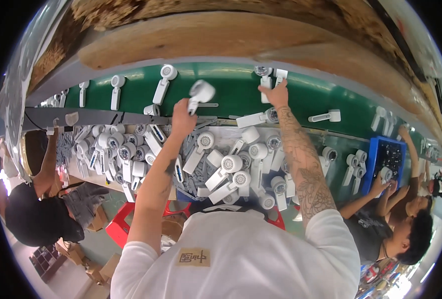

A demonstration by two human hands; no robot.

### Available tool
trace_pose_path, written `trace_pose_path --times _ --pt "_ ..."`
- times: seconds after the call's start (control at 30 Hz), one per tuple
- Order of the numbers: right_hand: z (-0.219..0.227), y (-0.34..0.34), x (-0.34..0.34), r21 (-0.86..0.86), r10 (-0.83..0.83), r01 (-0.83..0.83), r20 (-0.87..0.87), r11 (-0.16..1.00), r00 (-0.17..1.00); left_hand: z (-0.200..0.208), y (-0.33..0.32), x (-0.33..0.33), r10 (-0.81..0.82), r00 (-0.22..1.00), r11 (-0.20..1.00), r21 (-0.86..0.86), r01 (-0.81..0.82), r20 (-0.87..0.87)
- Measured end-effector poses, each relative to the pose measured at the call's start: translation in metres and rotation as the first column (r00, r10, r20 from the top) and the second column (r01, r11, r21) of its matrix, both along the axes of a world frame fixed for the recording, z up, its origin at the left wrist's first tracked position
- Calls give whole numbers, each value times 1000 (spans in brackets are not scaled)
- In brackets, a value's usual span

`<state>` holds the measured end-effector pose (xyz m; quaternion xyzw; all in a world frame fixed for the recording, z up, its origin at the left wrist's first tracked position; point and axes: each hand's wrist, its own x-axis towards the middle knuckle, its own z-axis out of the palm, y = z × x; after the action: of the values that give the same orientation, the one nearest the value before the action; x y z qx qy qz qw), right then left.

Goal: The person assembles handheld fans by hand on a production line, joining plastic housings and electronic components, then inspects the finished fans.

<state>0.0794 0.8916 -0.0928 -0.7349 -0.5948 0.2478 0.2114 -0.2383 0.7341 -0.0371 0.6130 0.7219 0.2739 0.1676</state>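
Observation:
My left hand is closed round the handle of a white handheld fan, held tilted over the green conveyor belt; the fan head is slightly blurred. Farther right, my right hand reaches over the belt, its thumb across the handle of an upright white handheld fan. Another white piece shows just beyond its fingertips; its far end is cut off by the belt's edge. Below my hands lies a heap of white handheld fans, with flat grey strips among them.
More fans lie spaced along the belt. To the right, a blue bin holds small dark parts, with co-workers' hands beside it. Another person works at the left. Red stools stand below the bench.

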Motion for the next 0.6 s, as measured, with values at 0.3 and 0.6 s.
trace_pose_path --times 0.3,0.6 --pt "59 -26 9 -388 -307 -246 -899 888 311 -51 51 36 -148 981 912 -400 87 -124" --pt "110 -150 34 -138 -375 -449 -783 883 -496 11 -9 15 65 976 960 -280 -4 209"
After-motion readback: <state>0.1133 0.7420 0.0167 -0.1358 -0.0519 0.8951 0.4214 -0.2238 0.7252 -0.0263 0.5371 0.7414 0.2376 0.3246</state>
